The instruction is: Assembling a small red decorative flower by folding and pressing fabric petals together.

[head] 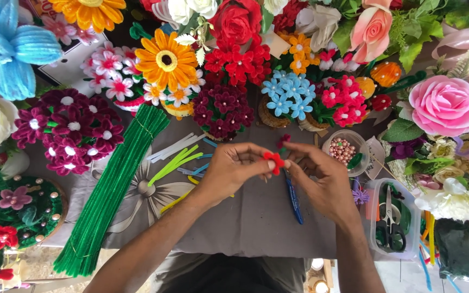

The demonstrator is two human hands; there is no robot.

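Hands [234,168] [321,179] pinch red flower [273,160]; beads, seemingly, fill cup [329,142].

Bright, even daylight fills the scene, with only soft shadows under the hands on the grey cloth [256,217]. Colours look vivid and free of glare. Around that cloth the flowers stay sharp; toward the corners they curve and smear slightly.

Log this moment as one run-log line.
left hand: pinching red flower | right hand: pinching same flower | green stems: lying left
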